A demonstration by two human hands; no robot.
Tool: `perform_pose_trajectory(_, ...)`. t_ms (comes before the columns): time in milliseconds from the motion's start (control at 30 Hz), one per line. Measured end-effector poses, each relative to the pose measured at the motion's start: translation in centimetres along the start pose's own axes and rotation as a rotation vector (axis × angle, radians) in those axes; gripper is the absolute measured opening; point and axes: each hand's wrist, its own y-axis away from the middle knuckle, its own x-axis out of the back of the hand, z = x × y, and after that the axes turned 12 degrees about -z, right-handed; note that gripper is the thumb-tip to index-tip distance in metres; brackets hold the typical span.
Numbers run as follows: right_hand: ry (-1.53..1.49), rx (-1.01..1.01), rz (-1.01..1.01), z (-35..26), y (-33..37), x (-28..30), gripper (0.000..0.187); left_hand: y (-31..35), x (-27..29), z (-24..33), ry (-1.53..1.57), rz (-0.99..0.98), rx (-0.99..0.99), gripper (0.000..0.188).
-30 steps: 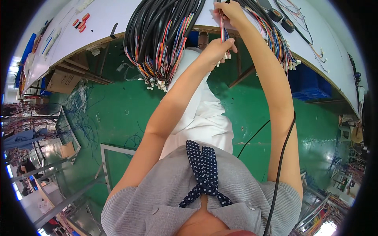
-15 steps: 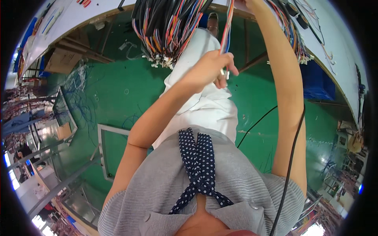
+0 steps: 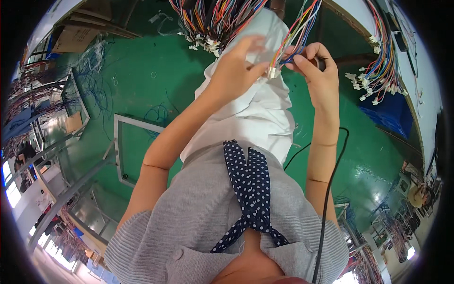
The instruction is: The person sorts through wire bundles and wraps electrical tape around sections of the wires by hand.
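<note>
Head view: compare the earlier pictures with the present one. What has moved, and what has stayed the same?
Both hands came down off the bench edge, drawing a coloured wire bundle toward the lap. The right hand still grips it; the left hand has slid to its white connector. The hanging harnesses stayed put.

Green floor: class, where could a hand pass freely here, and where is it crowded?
Free: green floor between the metal frame and left hand. Crowded: wire bundles above, and the wire harness between the left hand and right hand.

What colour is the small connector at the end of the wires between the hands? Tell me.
White, best seen in the head view: the connector sits between the left hand and right hand.
</note>
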Motion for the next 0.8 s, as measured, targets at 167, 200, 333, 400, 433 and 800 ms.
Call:
perform_pose_trajectory(167, 0.030, 0.038, 0.057, 0.1, 0.7, -1.3, 0.019, -0.5, -0.5, -0.3, -0.864, 0.645, -0.764, 0.044)
perform_pose_trajectory(200, 0.071, 0.043, 0.101, 0.2, 0.7, -1.4, 0.019, 0.2, -1.0, 0.5, -0.958, 0.575, -0.889, 0.042)
perform_pose_trajectory(333, 0.104, 0.101, 0.045, -0.7, 0.9, -1.5, 0.021, 0.0, -1.9, 0.5, -0.550, 0.272, -0.398, 0.039)
perform_pose_trajectory(400, 0.331, 0.071, -0.013, -1.1, 1.2, -1.5, 0.024, -0.2, -1.1, 0.8, -0.544, 0.231, -0.326, 0.038)
perform_pose_trajectory(433, 0.437, 0.034, -0.003, -0.8, 1.2, -1.2, 0.026, -0.2, -1.0, 1.1, -0.431, 0.190, -0.299, 0.036)
perform_pose_trajectory(800, 0.267, 0.049, -0.041, -0.8, 1.2, -0.4, 0.026, -0.5, -0.7, 2.2, -0.924, 0.237, -0.672, 0.037)
